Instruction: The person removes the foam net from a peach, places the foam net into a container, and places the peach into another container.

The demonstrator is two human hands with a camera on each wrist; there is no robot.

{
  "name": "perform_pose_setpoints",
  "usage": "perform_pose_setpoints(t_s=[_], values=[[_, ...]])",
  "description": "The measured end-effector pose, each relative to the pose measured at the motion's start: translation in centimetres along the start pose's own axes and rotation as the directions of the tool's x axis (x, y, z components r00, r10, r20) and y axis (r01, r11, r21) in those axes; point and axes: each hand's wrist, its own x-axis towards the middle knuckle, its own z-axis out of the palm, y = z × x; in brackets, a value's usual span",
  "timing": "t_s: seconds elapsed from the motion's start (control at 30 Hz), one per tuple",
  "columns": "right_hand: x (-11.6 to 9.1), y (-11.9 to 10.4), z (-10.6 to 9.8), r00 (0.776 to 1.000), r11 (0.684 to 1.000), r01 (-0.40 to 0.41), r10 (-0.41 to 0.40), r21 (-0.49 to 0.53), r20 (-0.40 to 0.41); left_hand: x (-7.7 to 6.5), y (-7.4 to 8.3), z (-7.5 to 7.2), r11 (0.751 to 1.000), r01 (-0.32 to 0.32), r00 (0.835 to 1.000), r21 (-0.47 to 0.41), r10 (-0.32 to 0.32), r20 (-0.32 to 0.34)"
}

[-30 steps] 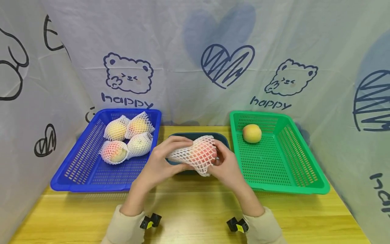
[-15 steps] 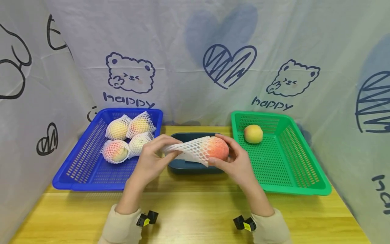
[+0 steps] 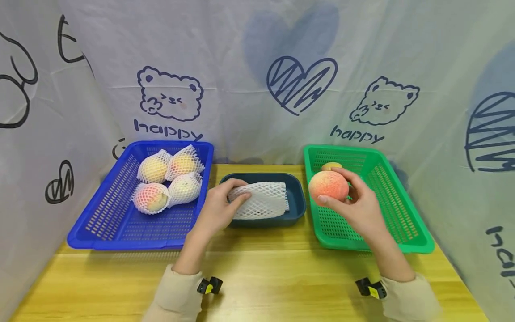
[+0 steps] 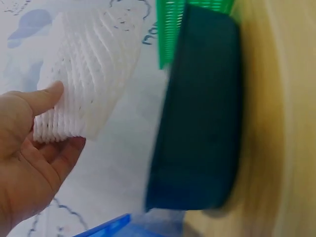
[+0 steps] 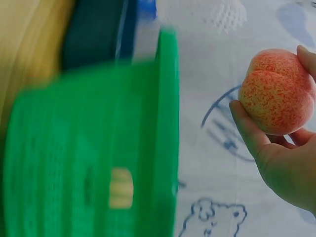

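Observation:
My left hand [image 3: 217, 208] pinches an empty white foam net sleeve [image 3: 263, 203] between thumb and fingers, above a dark teal tray [image 3: 297, 194]. Up close in the left wrist view, the sleeve [image 4: 94, 74] hangs flattened from the grip. A red-and-yellow peach [image 3: 327, 185], bare of any net, is held by my right hand [image 3: 364, 208] over the near left part of the green basket [image 3: 378, 248]. Thumb and fingers wrap its sides in the right wrist view, where the peach's [image 5: 279, 94] crease shows. Behind it, a yellowish peach [image 3: 331, 166] lies in the green basket, partly hidden.
At the left stands a blue basket [image 3: 132, 245] with several net-wrapped peaches [image 3: 150, 197] in its back half. All the containers stand on a yellow wooden table [image 3: 265, 273]. A printed cloth [image 3: 241, 112] hangs behind and along both sides.
The peach has slid out of its foam net. My right hand has carried it rightward over the green basket, while my left hand keeps the limp net above the tray.

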Motion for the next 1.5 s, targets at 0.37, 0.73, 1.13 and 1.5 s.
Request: perform_pose_setpoints(t_s=[0.37,0.73,1.13,1.5], values=[[4.8,2.6,-6.6,0.974,0.901,0.043,0.059,-0.431,0.22,2.6,-3.0,2.3,0.964,0.251,0.967,0.091,-0.254,0.03],[11.3,5.0,-7.0,0.845,0.898,0.071,0.177,-0.435,0.504,2.9,-5.2,3.6,0.909,0.349,0.918,0.228,-0.38,0.11],[12.6,9.3,-4.7,0.782,0.883,0.113,0.203,-0.455,0.589,2.4,-5.1,5.3,0.883,0.377,0.897,0.282,-0.423,0.128],[12.6,11.8,-4.3,0.737,0.926,0.071,0.202,-0.371,0.645,2.3,-4.6,5.7,0.856,0.376,0.881,0.355,-0.448,0.148]])
